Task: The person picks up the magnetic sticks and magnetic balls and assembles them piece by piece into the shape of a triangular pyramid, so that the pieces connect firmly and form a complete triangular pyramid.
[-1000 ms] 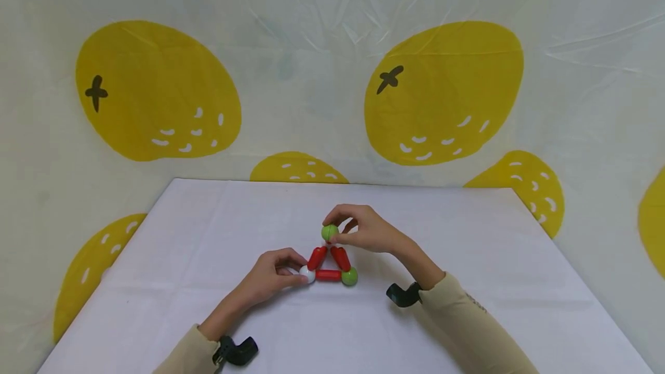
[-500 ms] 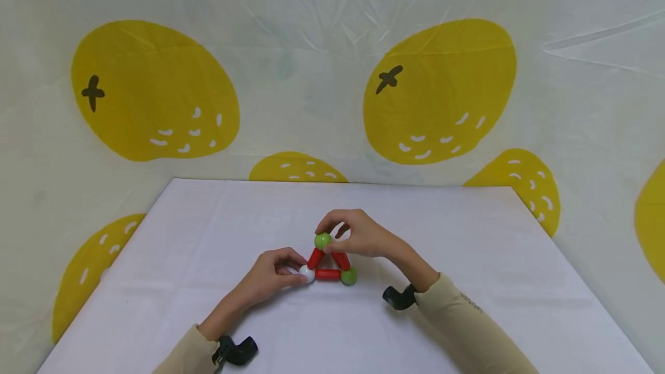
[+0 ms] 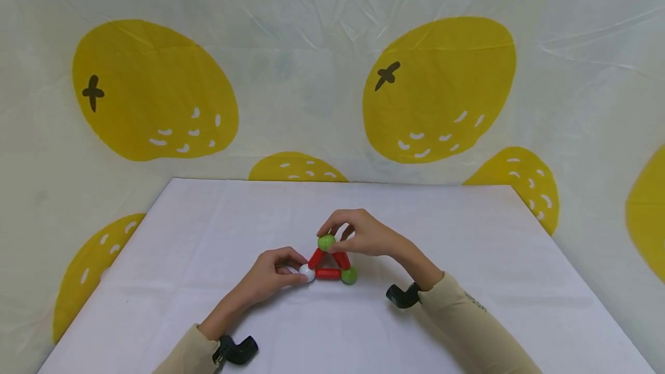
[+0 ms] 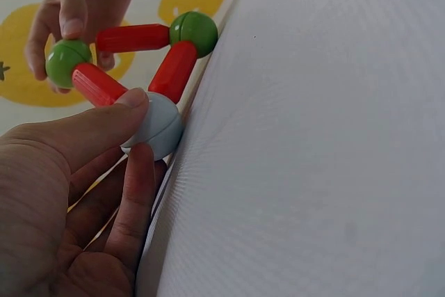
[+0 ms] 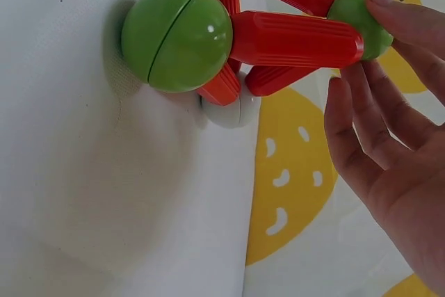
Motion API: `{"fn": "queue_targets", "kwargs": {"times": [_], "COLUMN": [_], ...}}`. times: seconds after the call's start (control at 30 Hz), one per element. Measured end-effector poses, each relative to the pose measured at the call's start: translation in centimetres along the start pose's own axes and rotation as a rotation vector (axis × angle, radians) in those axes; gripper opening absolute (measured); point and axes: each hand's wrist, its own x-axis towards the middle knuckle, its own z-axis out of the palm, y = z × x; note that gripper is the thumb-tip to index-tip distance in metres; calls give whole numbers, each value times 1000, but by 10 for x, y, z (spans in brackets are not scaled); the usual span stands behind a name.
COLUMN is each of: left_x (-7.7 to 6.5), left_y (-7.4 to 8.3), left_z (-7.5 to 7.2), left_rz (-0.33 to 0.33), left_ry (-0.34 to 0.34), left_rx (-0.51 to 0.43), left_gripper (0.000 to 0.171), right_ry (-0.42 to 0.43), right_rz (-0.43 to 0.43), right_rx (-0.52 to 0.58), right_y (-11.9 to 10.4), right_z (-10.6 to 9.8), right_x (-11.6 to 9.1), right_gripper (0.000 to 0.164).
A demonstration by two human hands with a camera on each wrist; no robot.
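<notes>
A pyramid-shaped build of red magnetic rods (image 3: 328, 274) and balls stands mid-table. My left hand (image 3: 270, 273) pinches the white ball (image 4: 163, 126) at its left corner between thumb and fingers. At the peak is a green ball (image 3: 325, 242), held by the thumb and fingertips of my right hand (image 3: 366, 235). Red rods slope up to this ball from the base. Another green ball (image 5: 177, 36) forms the right corner on the cloth. In the right wrist view a second white ball (image 5: 231, 108) shows at the back, hidden from the head view.
White cloth (image 3: 441, 235) covers the table. Behind it hangs a pale curtain printed with yellow fruit (image 3: 441, 91). Dark wrist cameras (image 3: 402, 296) stick out from both beige sleeves (image 3: 470, 322).
My right hand has brought the top green ball down and slightly left, closing the gap to the red rod ends. My left hand stays on the white ball.
</notes>
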Motion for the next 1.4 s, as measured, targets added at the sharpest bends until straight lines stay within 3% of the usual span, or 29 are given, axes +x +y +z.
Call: {"fn": "queue_targets", "kwargs": {"times": [0.23,0.43,1.4], "left_x": [0,0,1], "left_y": [0,0,-2], "left_z": [0,-1,0], "left_rz": [-2,3,6], "left_ry": [-1,0,5], "left_rx": [-5,-14,13], "left_gripper": [30,30,30], "right_ry": [-41,-49,14], "right_rz": [46,36,11], "right_rx": [25,39,-6], "right_y": [-1,1,6], "right_z": [-3,-4,7], "right_x": [-5,-7,-10], "right_gripper": [33,44,37]}}
